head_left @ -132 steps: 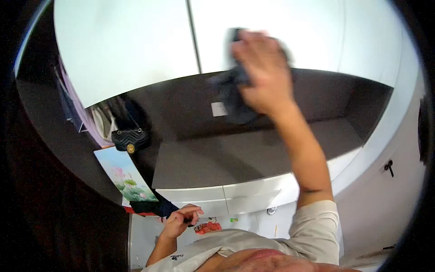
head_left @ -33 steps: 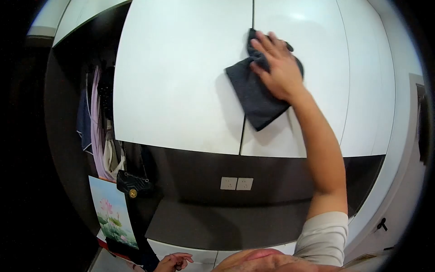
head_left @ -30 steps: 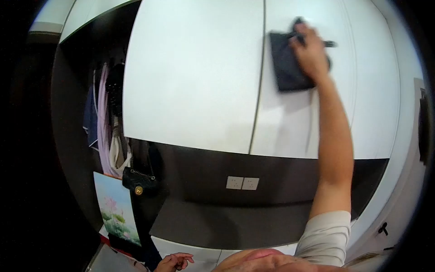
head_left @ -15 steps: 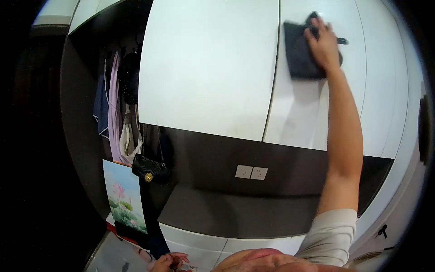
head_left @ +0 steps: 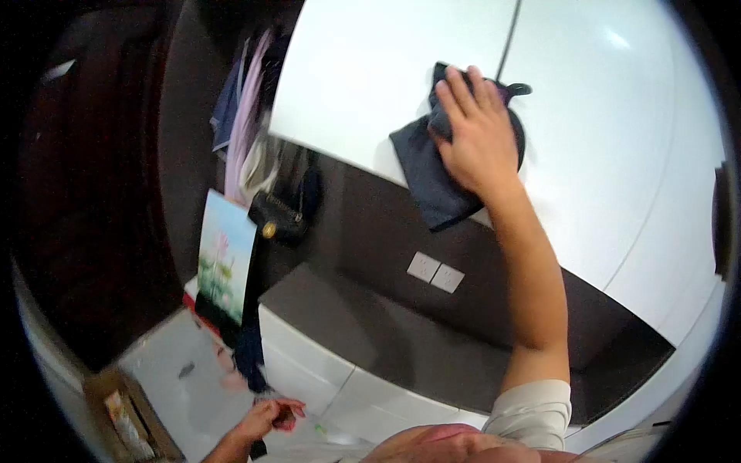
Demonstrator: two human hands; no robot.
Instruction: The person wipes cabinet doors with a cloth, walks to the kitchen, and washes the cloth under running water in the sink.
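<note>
My right hand (head_left: 482, 147) presses a dark grey cloth (head_left: 440, 174) against the white cabinet doors (head_left: 386, 92), near their lower edge and over the seam between two doors. Its fingers lie over the bunched upper part, and a loose corner of the cloth hangs below the door edge. Down at the bottom left, my left hand (head_left: 272, 415) hovers by the white drawer fronts (head_left: 305, 355) with loosely curled fingers and nothing visible in it.
Under the doors is a dark recess with wall sockets (head_left: 435, 272) and a dark shelf (head_left: 347, 320). To the left are hanging clothes (head_left: 245, 116), a black handbag (head_left: 278, 216) and a lotus picture (head_left: 225, 251). A cardboard box (head_left: 127, 417) stands on the floor.
My right hand has slid the cloth left and down across the doors, from the right door to the seam. The view has tilted, and my left hand shows more fully.
</note>
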